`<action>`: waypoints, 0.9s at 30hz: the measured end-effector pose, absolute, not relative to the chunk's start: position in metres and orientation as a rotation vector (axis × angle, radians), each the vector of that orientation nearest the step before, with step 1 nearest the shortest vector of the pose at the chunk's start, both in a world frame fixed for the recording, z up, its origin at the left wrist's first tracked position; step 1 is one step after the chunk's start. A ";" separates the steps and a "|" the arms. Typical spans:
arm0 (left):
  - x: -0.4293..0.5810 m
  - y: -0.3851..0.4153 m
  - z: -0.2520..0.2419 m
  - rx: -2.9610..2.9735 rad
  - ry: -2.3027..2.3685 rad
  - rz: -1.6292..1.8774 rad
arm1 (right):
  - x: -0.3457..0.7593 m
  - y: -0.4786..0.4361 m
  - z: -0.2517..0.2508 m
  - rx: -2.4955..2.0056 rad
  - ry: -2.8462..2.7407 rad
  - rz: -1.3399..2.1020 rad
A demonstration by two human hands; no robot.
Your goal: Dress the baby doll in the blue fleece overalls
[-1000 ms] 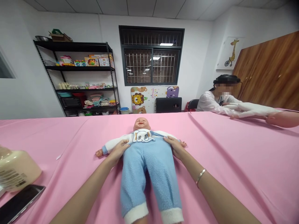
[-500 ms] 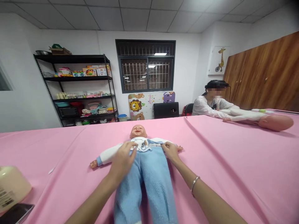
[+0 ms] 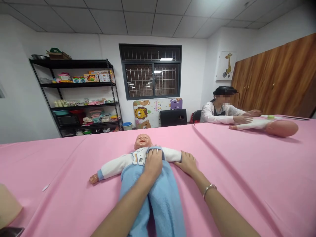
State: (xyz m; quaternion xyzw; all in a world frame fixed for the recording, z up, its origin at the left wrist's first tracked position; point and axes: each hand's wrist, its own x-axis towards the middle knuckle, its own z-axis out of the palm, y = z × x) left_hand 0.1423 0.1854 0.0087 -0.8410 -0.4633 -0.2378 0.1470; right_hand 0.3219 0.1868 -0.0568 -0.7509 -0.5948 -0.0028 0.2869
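A baby doll lies on its back in a white and blue romper with an animal face on the chest. My left hand is at the romper's chest, its fingers closed on the blue-trimmed front edge and partly under the cloth. My right hand is wrapped over the end of the doll's sleeve at the right, hiding the doll's hand there. The other sleeve stretches out to the left, with a bare doll hand showing past its blue cuff.
A pink cloth covers the table. At the left edge stand a cream bottle and a dark object. A small white piece lies near them. Across the table, a person handles another doll.
My left hand has moved right across the chest to the blue-trimmed edge. My right hand has let go of that edge and moved onto the sleeve end. The view has shifted slightly.
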 end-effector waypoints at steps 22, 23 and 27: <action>0.138 0.180 0.002 -2.600 -1.189 -1.126 | 0.275 0.172 -0.017 -1.004 -1.360 0.270; 0.138 0.181 0.001 -2.545 -1.130 -1.120 | 0.272 0.173 -0.020 -0.997 -1.437 0.282; 0.137 0.179 0.003 -2.364 -1.019 -1.009 | 0.264 0.175 -0.026 -0.971 -1.632 0.270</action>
